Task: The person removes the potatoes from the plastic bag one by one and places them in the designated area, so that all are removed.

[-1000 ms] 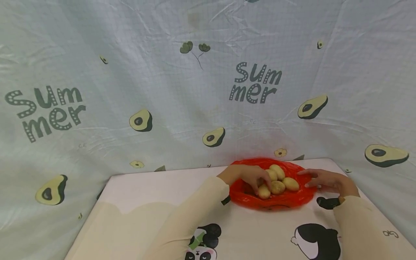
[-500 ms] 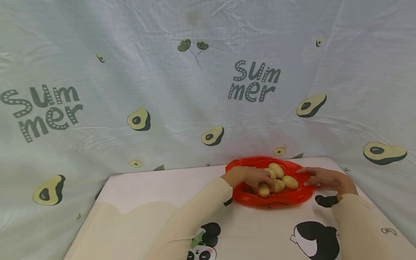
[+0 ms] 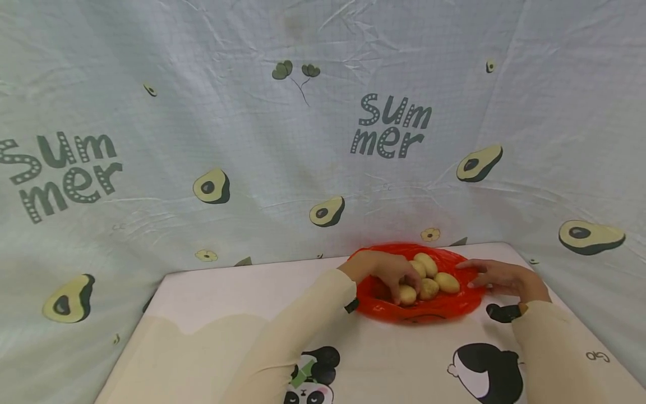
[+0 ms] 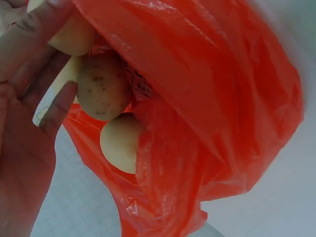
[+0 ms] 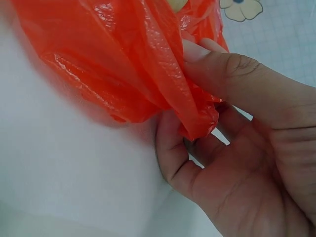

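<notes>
A long cream cloth left sleeve [image 3: 285, 345], creased, ends before the bare left hand [image 3: 392, 272]; right of that sleeve, a matching cream cloth right sleeve [image 3: 554, 353] ends before the bare right hand [image 3: 507, 278].

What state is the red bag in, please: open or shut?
Open: the red bag lies spread, with several potatoes showing through its mouth.

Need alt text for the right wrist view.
A person's right hand holds part of a crinkled, shiny red plastic bag between thumb and fingers, over a white tabletop. Upper right, a cream flower is printed on pale checked cloth.
</notes>
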### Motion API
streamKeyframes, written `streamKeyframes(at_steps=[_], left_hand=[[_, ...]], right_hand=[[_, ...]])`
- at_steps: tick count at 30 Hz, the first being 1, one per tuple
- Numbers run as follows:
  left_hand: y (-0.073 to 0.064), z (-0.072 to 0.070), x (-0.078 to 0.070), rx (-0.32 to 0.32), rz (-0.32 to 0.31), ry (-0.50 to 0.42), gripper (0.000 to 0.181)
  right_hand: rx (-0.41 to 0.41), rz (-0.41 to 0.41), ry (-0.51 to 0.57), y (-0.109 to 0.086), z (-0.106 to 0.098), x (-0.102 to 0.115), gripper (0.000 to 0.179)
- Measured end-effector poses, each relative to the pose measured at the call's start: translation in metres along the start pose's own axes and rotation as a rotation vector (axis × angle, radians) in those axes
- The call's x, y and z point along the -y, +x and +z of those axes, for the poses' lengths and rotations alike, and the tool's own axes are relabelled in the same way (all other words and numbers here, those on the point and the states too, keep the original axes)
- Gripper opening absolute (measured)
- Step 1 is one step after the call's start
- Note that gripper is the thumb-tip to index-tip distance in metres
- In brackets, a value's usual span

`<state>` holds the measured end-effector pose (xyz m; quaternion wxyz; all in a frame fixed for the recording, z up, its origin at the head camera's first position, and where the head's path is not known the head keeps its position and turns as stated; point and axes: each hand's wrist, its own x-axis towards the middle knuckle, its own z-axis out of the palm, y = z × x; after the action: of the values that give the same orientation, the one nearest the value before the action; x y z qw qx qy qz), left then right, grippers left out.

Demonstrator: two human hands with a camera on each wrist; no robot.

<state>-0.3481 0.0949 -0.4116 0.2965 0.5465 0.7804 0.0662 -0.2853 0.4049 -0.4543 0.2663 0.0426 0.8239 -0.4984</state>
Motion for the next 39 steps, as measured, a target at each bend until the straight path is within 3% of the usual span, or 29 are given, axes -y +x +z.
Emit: streamKeyframes(at_steps=[11, 20, 24, 30, 34, 39], left_hand=[[-0.015, 0.003, 0.007, -0.158, 0.088, -0.17, 0.039], [-0.033, 0.011, 0.016, -0.367, 0.085, -0.202, 0.043], [-0.042, 0.013, 0.015, -0.42, 0.067, -0.265, 0.047], [-0.066, 0.015, 0.009, -0.535, 0.096, -0.305, 0.046], [-0.079, 0.019, 0.004, -0.615, 0.12, -0.306, 0.045], [-0.092, 0.025, -0.001, -0.661, 0.142, -0.272, 0.043]], right_hand=[[0.028, -0.011, 0.013, 0.0, -0.001, -0.001, 0.08], [0.049, -0.024, 0.041, 0.003, -0.003, -0.002, 0.077], [0.06, -0.042, 0.043, 0.001, -0.004, -0.006, 0.076], [0.094, -0.128, -0.015, -0.002, -0.007, 0.0, 0.075], [0.07, -0.175, -0.083, -0.003, -0.007, 0.005, 0.069], [0.043, -0.196, -0.168, -0.008, -0.009, 0.004, 0.062]])
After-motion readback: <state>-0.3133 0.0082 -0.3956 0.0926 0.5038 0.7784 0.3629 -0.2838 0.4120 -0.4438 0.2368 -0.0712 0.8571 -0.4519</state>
